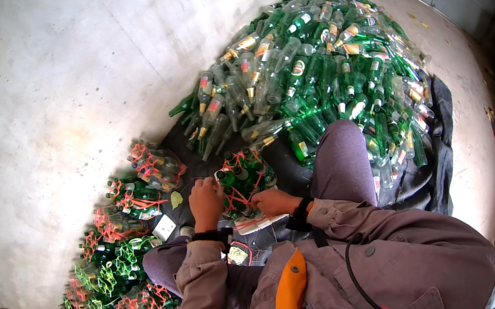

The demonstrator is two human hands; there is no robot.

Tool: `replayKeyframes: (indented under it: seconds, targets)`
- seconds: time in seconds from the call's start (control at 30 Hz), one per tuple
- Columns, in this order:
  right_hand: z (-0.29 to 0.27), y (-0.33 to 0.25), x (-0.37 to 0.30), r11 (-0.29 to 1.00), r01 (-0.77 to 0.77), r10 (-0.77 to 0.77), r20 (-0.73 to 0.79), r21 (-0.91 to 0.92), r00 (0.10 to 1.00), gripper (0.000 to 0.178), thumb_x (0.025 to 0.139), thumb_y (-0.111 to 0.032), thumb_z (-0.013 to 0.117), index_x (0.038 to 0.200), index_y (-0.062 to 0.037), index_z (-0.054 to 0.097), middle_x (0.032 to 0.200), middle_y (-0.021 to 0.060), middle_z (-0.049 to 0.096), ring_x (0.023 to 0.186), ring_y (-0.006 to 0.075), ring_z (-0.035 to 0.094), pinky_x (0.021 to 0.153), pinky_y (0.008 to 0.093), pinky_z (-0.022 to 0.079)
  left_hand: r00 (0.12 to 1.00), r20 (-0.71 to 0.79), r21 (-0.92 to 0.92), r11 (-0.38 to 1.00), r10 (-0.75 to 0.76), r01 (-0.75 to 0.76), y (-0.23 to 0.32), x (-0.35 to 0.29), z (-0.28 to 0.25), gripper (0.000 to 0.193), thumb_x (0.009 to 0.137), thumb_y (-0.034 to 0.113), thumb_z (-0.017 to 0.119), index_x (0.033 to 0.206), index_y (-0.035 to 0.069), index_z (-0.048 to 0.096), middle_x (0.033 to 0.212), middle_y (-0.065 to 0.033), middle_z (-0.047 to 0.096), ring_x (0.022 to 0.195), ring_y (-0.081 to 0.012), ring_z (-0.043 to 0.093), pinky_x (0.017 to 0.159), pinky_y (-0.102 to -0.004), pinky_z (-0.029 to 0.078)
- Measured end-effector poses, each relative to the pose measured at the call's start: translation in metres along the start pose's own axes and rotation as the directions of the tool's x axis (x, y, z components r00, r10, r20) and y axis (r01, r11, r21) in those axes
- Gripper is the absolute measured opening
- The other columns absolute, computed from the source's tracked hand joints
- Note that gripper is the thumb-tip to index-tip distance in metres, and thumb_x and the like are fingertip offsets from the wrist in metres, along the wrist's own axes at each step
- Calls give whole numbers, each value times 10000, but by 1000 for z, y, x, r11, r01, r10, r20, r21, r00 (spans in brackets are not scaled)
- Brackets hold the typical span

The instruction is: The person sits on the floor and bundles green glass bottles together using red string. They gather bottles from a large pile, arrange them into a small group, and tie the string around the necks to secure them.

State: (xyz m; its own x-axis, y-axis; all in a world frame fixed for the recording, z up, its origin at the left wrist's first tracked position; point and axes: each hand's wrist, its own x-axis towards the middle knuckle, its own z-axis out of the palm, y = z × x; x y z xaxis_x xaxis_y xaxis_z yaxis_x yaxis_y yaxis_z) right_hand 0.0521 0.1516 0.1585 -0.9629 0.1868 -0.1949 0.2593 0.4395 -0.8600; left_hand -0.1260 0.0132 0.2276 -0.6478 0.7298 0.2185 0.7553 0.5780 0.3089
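Note:
In front of me stands a bundle of green glass bottles (241, 174), upright with their necks toward me and laced together with red plastic string (230, 193). At the bundle's left side, my left hand (207, 203) is closed in a fist, and a red strand shows by its fingers. My right hand (275, 203) comes in at the near right edge of the bundle, its fingers pinched together on the red string among the bottle necks. Parts of the string are hidden behind the fingers. A white, flat piece (258, 224) lies just below the bundle.
A large heap of loose green and clear bottles (318, 67) fills the far side on a black sheet (444, 119). Tied bundles (112, 277) in red and yellow-green string line the left, by a pale wall (58, 87). A white box (164, 228) and a leaf (176, 199) lie nearby.

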Motion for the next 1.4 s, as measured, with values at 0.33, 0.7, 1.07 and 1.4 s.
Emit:
replayKeyframes:
  seconds: [0.33,0.7,1.07,1.4]
  targets:
    - [-3,-3,-1,977,75,-81,-20,-198,997,200,894,-186,509,929,-55,656,882,175,677,852,394,649,755,467,505,896,50,-324,841,-442,433,31,-95,25,909,671,222,826,1408,-26,356,1234,-272,554,1148,-450,552,938,-485,479]
    - [2,-20,-5,948,138,-177,-118,-286,977,202,961,-214,501,928,-34,588,862,215,653,830,438,628,706,512,497,757,-239,-432,764,-609,479,36,-98,122,1067,640,310,856,1462,-35,269,1328,-277,481,1229,-455,485,1012,-500,422]
    - [16,-5,0,951,213,-250,-149,-223,957,181,965,-197,468,922,-57,574,813,205,650,786,450,619,676,535,490,851,-142,-603,726,-506,331,11,-67,97,849,643,207,823,1350,-2,403,1247,-236,536,1172,-438,525,974,-467,444]
    - [16,-11,-4,938,210,-263,-172,-275,949,149,942,-184,480,918,-65,566,783,212,640,744,441,623,650,545,482,803,-89,-515,717,-590,470,6,-67,113,1000,730,408,812,1464,-37,298,1439,-285,421,1339,-445,413,1093,-479,367]
